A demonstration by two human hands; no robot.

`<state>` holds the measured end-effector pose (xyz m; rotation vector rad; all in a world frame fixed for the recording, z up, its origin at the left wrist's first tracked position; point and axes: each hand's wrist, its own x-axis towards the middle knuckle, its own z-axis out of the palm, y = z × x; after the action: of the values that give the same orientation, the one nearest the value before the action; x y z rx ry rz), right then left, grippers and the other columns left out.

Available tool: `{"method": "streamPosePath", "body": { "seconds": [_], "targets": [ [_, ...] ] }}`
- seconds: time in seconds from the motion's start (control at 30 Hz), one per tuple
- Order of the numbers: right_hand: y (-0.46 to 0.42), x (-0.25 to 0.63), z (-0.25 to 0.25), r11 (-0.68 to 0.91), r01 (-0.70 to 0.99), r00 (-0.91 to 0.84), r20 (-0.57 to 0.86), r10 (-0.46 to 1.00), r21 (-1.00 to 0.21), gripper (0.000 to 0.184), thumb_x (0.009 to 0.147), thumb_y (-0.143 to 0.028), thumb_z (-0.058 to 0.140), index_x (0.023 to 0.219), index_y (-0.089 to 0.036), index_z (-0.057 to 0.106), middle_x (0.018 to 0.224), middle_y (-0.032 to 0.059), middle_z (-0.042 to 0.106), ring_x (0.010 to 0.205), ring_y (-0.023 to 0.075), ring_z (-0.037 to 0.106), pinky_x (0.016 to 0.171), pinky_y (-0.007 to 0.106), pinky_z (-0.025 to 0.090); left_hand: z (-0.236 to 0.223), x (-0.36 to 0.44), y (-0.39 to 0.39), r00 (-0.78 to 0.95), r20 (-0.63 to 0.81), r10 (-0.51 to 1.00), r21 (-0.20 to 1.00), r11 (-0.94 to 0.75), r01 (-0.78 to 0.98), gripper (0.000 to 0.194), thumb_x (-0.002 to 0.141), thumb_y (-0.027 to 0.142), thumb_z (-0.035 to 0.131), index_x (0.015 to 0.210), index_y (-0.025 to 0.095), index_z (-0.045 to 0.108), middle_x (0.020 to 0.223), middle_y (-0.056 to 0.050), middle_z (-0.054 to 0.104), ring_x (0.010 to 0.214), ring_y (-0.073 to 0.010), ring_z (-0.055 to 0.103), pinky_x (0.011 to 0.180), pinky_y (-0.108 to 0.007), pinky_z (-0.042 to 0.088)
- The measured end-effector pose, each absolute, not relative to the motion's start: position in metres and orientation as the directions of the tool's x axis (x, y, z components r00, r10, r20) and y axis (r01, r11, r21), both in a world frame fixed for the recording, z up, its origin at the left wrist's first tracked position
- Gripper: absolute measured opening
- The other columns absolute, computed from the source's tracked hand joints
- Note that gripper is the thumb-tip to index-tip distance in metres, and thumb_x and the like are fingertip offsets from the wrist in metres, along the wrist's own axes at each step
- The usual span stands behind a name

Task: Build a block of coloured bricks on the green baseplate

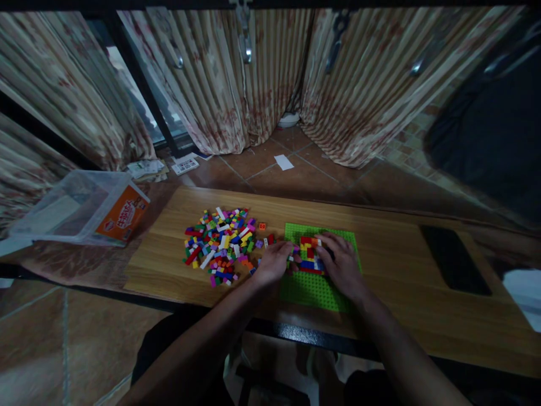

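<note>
A green studded baseplate (315, 299) lies on the wooden table with a low multicoloured brick build (310, 255) of red, yellow, white and blue rows on it. My left hand (274, 263) is at the build's left side, its fingers closed around a few small toy bricks (295, 249), purple and pale ones among them; the fingers partly hide them. On the other side, my right hand (341, 265) curls its thumb and fingers against the build's right edge, by an orange and a white brick. Left of the baseplate spreads a loose pile of mixed toy bricks (226, 239).
A single orange brick (262, 226) lies between pile and baseplate. A dark phone-like slab (454, 259) rests at the table's right. On the left stands a clear plastic bin (80, 186) with an orange label. Curtains (220, 79) hang behind; papers (283, 162) lie on the floor.
</note>
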<state>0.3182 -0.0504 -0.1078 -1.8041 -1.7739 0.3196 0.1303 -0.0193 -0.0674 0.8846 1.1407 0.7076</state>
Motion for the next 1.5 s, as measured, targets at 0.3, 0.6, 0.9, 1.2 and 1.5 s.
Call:
{"method": "streamPosePath", "body": {
  "seconds": [0.3,0.6,0.9,1.2,1.5],
  "targets": [
    [-0.049,0.316,-0.11,0.072,0.845,0.076,0.252,0.965,-0.53,0.039,0.094,-0.049,0.042,0.119,-0.029,0.065,0.124,0.0084,0.061,0.117,0.0269,0.053,0.098,0.05,0.042,-0.063,0.131,-0.02,0.304,-0.47,0.829,0.839,0.526,-0.137,0.023,0.087,0.034,0.052,0.088,0.015,0.064,0.075,-0.003,0.066,0.052,-0.0102,0.054,0.051,-0.023,0.039],
    [-0.058,0.303,-0.079,0.167,0.743,0.049,0.302,0.952,-0.648,0.04,0.095,-0.042,0.042,0.126,-0.024,0.06,0.124,0.0109,0.059,0.117,0.0244,0.054,0.101,0.046,0.043,-0.055,0.124,-0.026,0.427,-0.448,0.785,0.762,0.585,-0.277,0.025,0.078,0.036,0.063,0.088,0.014,0.066,0.077,-0.004,0.067,0.059,-0.0098,0.056,0.056,-0.021,0.041],
    [-0.064,0.275,-0.061,0.19,0.512,0.113,0.285,0.952,-0.838,0.024,0.083,-0.045,0.065,0.091,-0.023,0.068,0.093,0.0052,0.069,0.089,0.0203,0.063,0.08,0.036,0.051,-0.066,0.129,-0.023,0.447,-0.364,0.817,0.82,0.509,-0.261,0.042,0.064,0.05,0.078,0.077,0.016,0.057,0.066,0.005,0.053,0.049,-0.0047,0.044,0.047,-0.019,0.027],
    [-0.075,0.271,-0.055,0.07,0.271,-0.024,0.066,0.998,-0.96,0.022,0.086,-0.041,0.06,0.078,-0.021,0.066,0.073,0.002,0.069,0.071,0.0173,0.064,0.071,0.031,0.051,-0.075,0.139,-0.033,0.397,-0.173,0.901,0.967,0.232,-0.104,0.039,0.087,0.051,0.05,0.065,0.019,0.044,0.049,0.006,0.041,0.044,-0.0071,0.036,0.046,-0.022,0.027],
    [-0.075,0.264,-0.058,0.09,0.35,-0.045,0.079,0.996,-0.932,0.022,0.088,-0.041,0.058,0.081,-0.021,0.063,0.074,0.0014,0.067,0.071,0.017,0.064,0.069,0.03,0.05,-0.07,0.135,-0.03,0.348,-0.368,0.862,0.87,0.452,-0.199,0.02,0.081,0.034,0.053,0.069,0.019,0.048,0.057,0.005,0.045,0.049,-0.0084,0.041,0.047,-0.021,0.03]
  ]
}}
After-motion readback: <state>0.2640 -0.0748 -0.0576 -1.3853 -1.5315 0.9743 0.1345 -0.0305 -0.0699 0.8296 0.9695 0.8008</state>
